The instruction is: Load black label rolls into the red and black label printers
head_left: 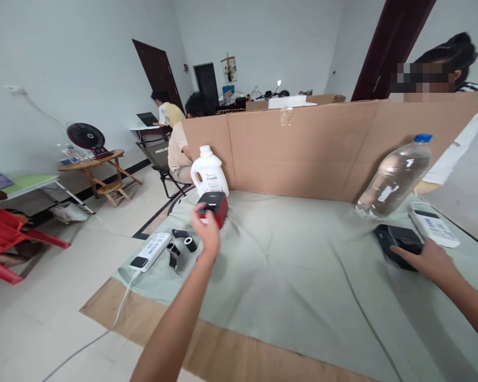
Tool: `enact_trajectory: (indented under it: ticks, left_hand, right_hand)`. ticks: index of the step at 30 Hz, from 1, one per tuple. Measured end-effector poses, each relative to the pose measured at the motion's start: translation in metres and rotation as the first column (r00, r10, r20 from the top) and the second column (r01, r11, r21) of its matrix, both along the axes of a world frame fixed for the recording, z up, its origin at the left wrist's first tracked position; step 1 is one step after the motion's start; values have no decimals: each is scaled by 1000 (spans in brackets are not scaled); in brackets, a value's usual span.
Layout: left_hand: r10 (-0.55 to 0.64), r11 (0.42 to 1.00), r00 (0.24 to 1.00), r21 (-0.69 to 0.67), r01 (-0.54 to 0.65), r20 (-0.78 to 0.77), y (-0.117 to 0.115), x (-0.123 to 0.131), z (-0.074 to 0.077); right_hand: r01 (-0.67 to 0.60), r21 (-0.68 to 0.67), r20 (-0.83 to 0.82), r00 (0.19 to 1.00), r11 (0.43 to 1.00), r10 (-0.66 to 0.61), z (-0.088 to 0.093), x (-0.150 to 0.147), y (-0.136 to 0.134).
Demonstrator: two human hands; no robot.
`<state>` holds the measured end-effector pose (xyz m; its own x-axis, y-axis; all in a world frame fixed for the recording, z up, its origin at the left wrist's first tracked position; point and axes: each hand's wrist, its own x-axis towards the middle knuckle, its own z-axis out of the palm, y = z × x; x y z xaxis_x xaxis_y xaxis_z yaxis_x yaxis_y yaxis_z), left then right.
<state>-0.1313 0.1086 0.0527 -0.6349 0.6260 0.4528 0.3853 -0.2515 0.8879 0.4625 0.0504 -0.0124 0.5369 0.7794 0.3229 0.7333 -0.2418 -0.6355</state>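
Observation:
My left hand [207, 231] reaches out over the grey-green cloth [287, 276] to a small red and black device [214, 206]; its fingers curl at the device's near edge, touching it. My right hand [426, 259] rests at the far right on a flat black device [396, 239], fingers laid over its near side. A white jug [209, 172] stands just behind the red device. Two small black rolls [185, 241] lie left of my left hand.
A white power strip [151, 251] with its cable lies at the cloth's left edge. A clear bottle with a blue cap [396, 178] leans against the cardboard wall [302, 148]. A white labelled box [434, 225] lies beside it. Other people sit behind the wall and at the left.

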Motion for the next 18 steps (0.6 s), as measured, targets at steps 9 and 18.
enact_trajectory:
  ticks: [9,18]
  left_hand:
    - [-824,445,-48,-697,563,-565,-76,162,-86]
    - [-731,676,398,-506,535,-555,-83,152,-85]
  right_hand:
    - [258,-297,6,963,919,-268,18,-34,13]
    - [-36,-226,132,989,974,67,43,-238,22]
